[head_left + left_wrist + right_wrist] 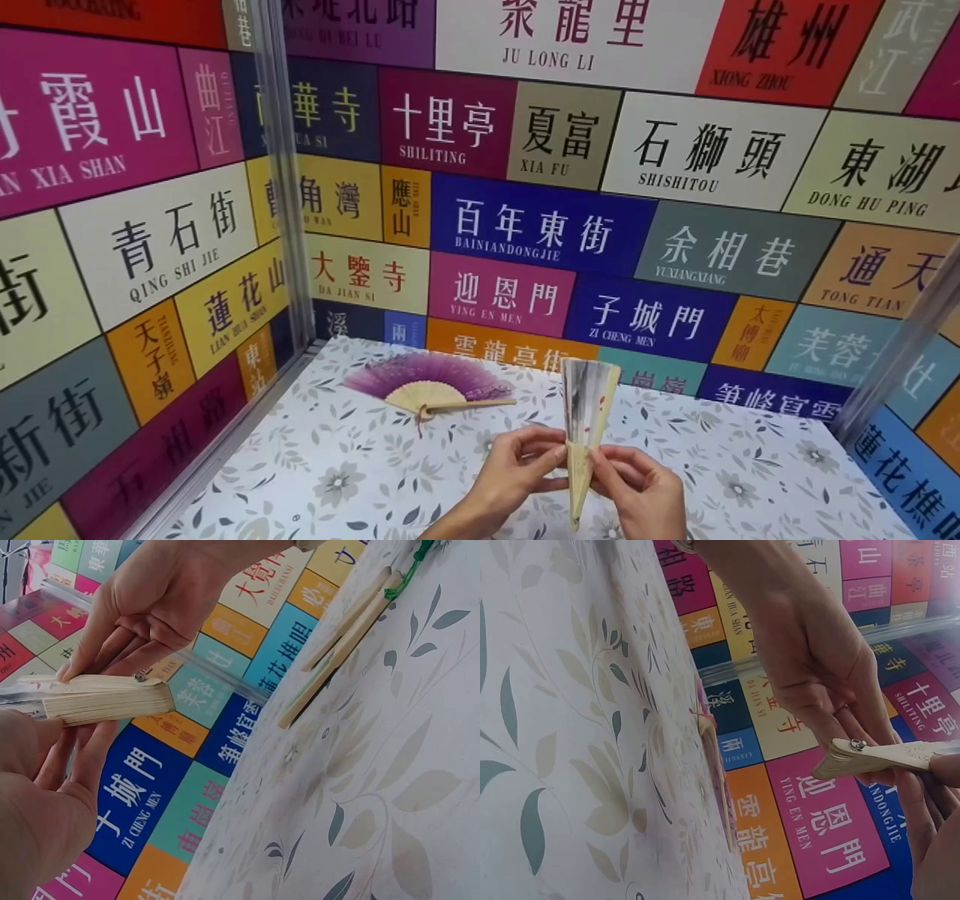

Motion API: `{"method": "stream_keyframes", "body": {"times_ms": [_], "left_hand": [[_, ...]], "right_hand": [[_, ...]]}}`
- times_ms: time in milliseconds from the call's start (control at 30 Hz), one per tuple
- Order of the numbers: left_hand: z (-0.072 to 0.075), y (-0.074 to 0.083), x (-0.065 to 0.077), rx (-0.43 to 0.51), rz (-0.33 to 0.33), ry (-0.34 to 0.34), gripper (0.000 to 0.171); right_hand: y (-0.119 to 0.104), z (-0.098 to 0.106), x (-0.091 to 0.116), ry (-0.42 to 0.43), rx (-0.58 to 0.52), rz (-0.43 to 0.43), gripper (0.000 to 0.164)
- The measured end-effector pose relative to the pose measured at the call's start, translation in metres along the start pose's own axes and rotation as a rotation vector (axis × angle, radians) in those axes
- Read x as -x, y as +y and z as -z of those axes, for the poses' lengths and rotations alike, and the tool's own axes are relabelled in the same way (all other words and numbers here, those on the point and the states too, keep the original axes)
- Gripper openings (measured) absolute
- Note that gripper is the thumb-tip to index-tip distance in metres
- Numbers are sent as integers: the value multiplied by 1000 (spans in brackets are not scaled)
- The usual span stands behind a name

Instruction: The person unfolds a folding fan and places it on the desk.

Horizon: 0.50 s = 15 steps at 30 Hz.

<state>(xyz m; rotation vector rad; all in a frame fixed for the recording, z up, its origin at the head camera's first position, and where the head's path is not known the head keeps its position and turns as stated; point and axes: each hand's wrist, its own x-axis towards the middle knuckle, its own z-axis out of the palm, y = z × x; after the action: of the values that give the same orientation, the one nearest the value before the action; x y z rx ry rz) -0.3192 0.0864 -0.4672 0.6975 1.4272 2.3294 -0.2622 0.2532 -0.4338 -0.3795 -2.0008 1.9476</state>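
Between both hands a partly folded folding fan (589, 405) stands upright, its pale wooden ribs at the bottom and a white leaf with grey and red marks above. My left hand (517, 469) pinches its left side between thumb and fingers. On the other side, the thumb and fingers of my right hand (641, 480) grip it. Close up, the left wrist view shows the stacked ribs (112, 701) and the metal rivet (140, 677). The same fan (877, 755) appears in the right wrist view. Behind the left hand, a purple folding fan (476, 375) lies spread on the table.
White cloth with a grey leaf pattern covers the table (345, 480). A folded fan (337, 652) with a green tassel (409, 574) lies on it in the left wrist view. Colourful panels with place names (532, 232) wall in the back and sides.
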Motion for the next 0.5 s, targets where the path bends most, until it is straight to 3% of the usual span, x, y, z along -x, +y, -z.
{"method": "stream_keyframes", "body": {"times_ms": [500], "left_hand": [[4,1,-2,6,7,64,33]], "right_hand": [[1,5,0,-57,-29,16,40]]}}
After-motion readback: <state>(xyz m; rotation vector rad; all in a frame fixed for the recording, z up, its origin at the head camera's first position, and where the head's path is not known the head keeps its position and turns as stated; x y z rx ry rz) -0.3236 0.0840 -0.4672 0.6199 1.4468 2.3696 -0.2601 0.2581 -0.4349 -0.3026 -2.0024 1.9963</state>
